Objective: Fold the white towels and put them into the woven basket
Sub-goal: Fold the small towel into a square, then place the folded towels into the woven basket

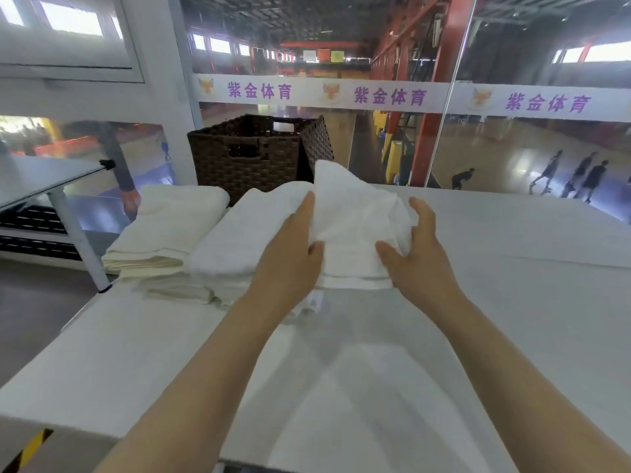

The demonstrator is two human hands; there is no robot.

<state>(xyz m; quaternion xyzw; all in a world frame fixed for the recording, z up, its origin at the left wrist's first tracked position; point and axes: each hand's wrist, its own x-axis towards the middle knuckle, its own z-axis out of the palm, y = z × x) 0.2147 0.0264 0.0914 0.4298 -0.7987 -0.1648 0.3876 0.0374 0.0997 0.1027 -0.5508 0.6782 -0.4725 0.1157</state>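
A white towel (355,213), folded into a thick bundle, is held between both hands just above the table. My left hand (290,247) grips its left side with the fingers laid over the top. My right hand (416,247) clasps its right side, thumb under the front edge. One corner of the towel sticks up towards the dark brown woven basket (252,155), which stands at the far edge of the table behind the towels. A second white towel (232,247) lies folded to the left, and a cream folded towel (164,230) lies beside that one.
The white table (512,302) stretches to the right and towards me. Its left edge drops off near the cream towel. A metal shelf (51,179) stands at the left. Behind the basket is a glass wall (512,148) over a sports hall.
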